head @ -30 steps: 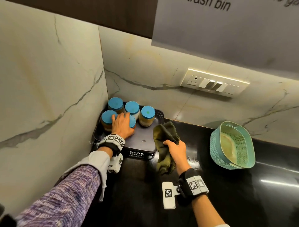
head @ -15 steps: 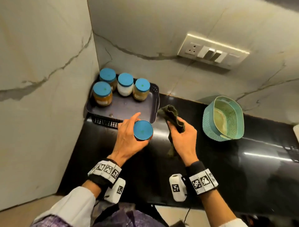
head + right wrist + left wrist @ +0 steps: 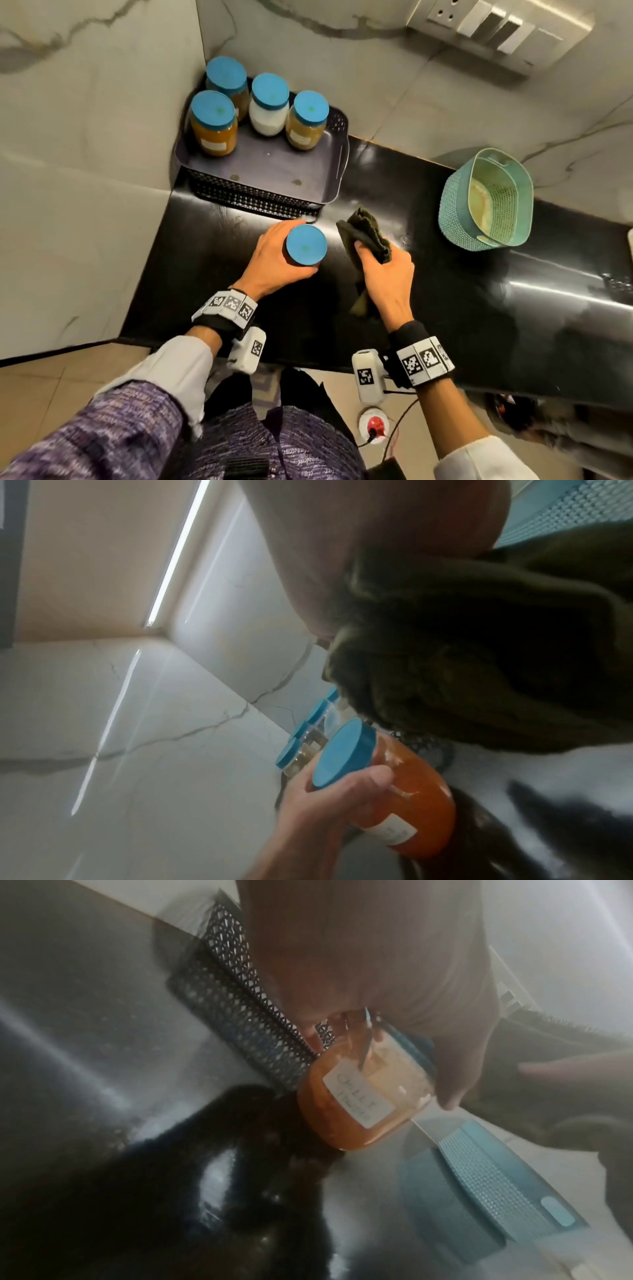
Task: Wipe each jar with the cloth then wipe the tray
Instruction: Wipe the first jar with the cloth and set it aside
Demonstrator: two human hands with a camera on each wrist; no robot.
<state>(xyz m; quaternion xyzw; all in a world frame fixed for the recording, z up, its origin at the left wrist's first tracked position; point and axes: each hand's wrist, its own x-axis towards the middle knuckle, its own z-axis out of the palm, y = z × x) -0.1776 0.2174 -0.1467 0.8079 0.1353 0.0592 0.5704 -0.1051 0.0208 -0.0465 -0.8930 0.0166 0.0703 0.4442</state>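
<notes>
A: Left of figure? Left hand (image 3: 274, 260), fingers curled round an orange-filled, blue-lidded, white-labelled jar (image 3: 305, 245) above the black counter (image 3: 445, 274), just before the tray (image 3: 329, 185).

B: Right: right hand (image 3: 385, 274) clamps a dark olive cloth (image 3: 364, 233) just beside the jar.

Home kitchen: marble backsplash (image 3: 394, 102), spice jars (image 3: 270, 106)

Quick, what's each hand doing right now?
Left hand: grips the orange jar below its blue lid.
Right hand: holds the dark green cloth.
</notes>
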